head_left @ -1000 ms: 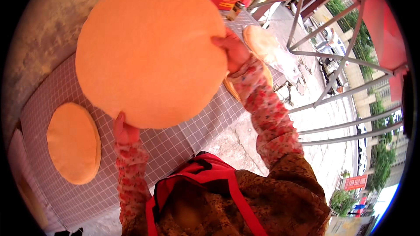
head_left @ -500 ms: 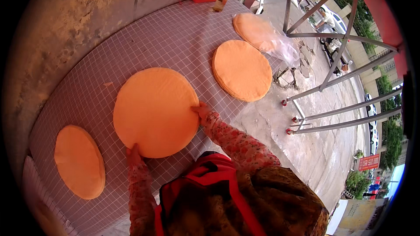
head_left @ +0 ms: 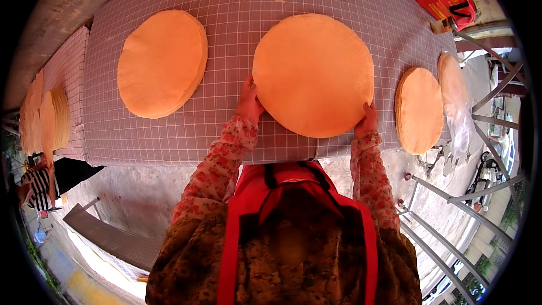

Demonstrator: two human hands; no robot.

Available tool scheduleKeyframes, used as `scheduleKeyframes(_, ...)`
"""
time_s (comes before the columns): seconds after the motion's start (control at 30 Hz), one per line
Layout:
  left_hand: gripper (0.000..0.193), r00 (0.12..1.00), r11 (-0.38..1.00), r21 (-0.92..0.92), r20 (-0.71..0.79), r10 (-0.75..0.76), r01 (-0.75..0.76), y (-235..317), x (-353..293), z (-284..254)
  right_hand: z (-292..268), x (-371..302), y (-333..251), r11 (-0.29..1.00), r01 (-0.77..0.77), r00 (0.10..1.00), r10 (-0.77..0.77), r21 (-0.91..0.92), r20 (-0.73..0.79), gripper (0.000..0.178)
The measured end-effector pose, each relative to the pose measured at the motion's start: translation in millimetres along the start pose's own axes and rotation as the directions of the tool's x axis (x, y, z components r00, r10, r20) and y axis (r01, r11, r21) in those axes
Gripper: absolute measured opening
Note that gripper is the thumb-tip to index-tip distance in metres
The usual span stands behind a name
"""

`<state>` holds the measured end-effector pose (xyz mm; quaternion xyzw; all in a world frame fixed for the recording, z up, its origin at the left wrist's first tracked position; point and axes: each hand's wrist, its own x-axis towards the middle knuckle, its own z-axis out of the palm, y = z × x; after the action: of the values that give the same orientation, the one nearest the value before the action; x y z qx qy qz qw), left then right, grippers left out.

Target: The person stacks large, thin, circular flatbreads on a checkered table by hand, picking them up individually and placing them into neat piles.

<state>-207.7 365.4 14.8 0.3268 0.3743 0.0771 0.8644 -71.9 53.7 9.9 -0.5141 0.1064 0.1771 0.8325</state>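
Note:
In front of me lies a thick stack of large round flatbreads (head_left: 313, 73), tinted orange, on a table with a checked cloth (head_left: 226, 135). My left hand (head_left: 249, 101) cups the stack's lower left edge, its fingers against the side. At the lower right edge my right hand (head_left: 367, 120) holds the stack in the same way. The fingertips under the rim are partly hidden. To the left is a second flatbread stack (head_left: 162, 63); a smaller-looking one (head_left: 419, 110) lies to the right, near the table's end.
Beyond the right stack, clear plastic (head_left: 462, 133) partly covers more flatbreads (head_left: 451, 82). A red bag (head_left: 446, 3) and a jar (head_left: 443, 25) stand at the far right corner. More stacks (head_left: 55, 118) lie far left, near a person in stripes (head_left: 38, 189). Metal frame bars (head_left: 451, 197) rise at right.
My view has swung left, bringing the far left stacks and the person in stripes into sight. Both hands remain at the edge of the middle stack.

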Motion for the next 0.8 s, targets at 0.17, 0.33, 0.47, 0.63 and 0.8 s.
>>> scheduleKeyframes(0.17,0.04,0.988,0.995,0.069,-0.132,0.08,-0.072,10,-5,4,-4,-11,2,0.997,-0.02,0.965,0.001,-0.071,-0.264,0.046)
scheduleKeyframes(0.33,0.024,0.984,0.992,0.097,-0.149,0.097,-0.083,2,5,-7,4,-20,-3,0.977,0.003,0.962,-0.061,-0.211,-0.267,0.03)
scheduleKeyframes(0.47,0.017,0.988,0.989,0.13,-0.131,0.084,-0.067,2,8,-13,1,-13,-5,0.953,-0.089,0.939,-0.017,-0.289,-0.344,0.019)
scheduleKeyframes(0.63,0.013,0.989,0.984,0.16,-0.108,0.096,-0.078,3,6,-12,1,3,-12,0.927,-0.256,0.905,0.131,-0.273,-0.404,0.018)
scheduleKeyframes(0.8,0.01,0.988,0.977,0.191,-0.104,0.117,-0.096,-2,10,-19,-4,20,-22,0.805,-0.415,0.876,0.229,-0.423,-0.425,0.018)
